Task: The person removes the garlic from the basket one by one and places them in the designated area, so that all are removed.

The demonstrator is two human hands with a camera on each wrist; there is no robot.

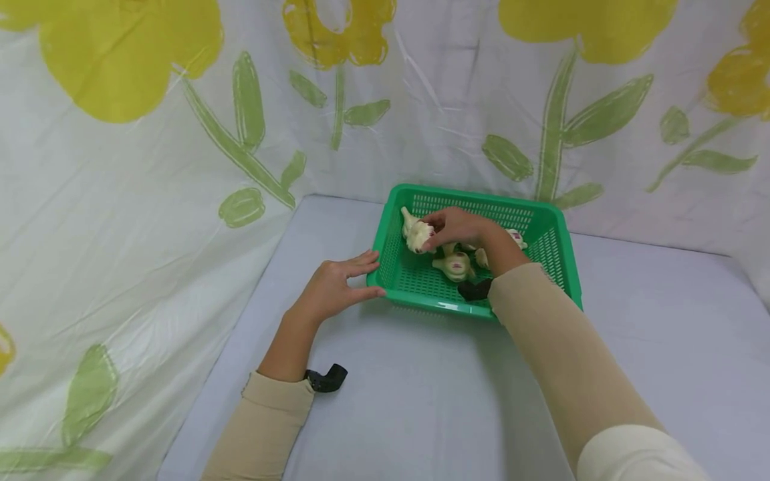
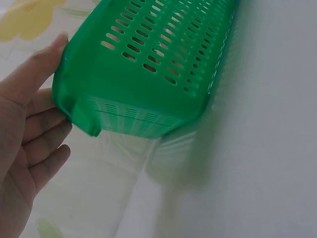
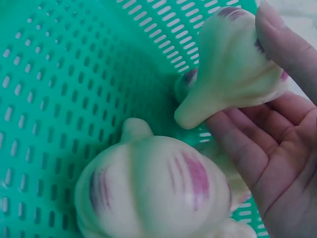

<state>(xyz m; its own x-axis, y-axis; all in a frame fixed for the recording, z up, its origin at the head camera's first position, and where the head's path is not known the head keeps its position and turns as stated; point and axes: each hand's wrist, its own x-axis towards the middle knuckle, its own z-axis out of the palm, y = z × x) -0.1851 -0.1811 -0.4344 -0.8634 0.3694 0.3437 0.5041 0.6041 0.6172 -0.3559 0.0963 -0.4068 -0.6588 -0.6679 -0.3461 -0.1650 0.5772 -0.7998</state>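
In the head view my right hand [image 1: 457, 226] reaches into a green plastic basket [image 1: 439, 305] and holds a garlic bulb [image 1: 419, 236] near its left end. The right wrist view shows this garlic bulb [image 3: 242, 64] between the thumb and fingers, its stem pointing down and left. Below it a larger-looking garlic bulb [image 3: 153, 188] with purple streaks lies in the basket. Another garlic bulb [image 1: 455, 266] lies mid-basket, and one more [image 1: 516, 237] shows partly behind the right forearm. My left hand [image 1: 331, 287] touches the basket's left front corner, thumb and fingers spread along the rim.
The basket stands on a white-covered table [image 1: 409, 401], close to a flower-patterned curtain [image 1: 445, 120] at the back and left. A black wrist device [image 1: 327, 379] juts from the left sleeve, another [image 1: 475, 289] from the right wrist over the basket.
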